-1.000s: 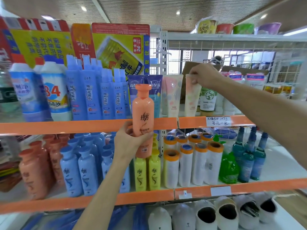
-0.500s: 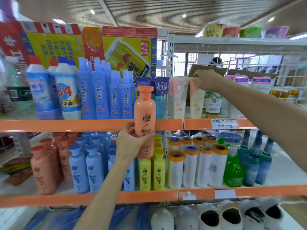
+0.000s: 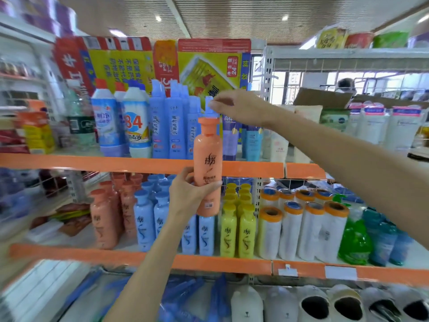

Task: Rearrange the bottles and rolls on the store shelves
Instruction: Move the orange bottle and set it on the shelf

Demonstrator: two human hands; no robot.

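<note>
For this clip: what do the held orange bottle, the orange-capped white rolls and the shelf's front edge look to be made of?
Orange bottle, held by the left hand: likely opaque plastic, smooth with a soft sheen, moulded cap in the same colour.
Rolls: seemingly thin white film or sheet, wrinkled and faintly see-through, wound on orange-rimmed hollow cores.
Shelf edge: flat orange strip, probably painted metal or plastic; blur leaves that open.

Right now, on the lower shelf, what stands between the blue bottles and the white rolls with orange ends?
Yellow bottles stand between the blue bottles and the white rolls, in rows running back; the head view shows it.
</note>
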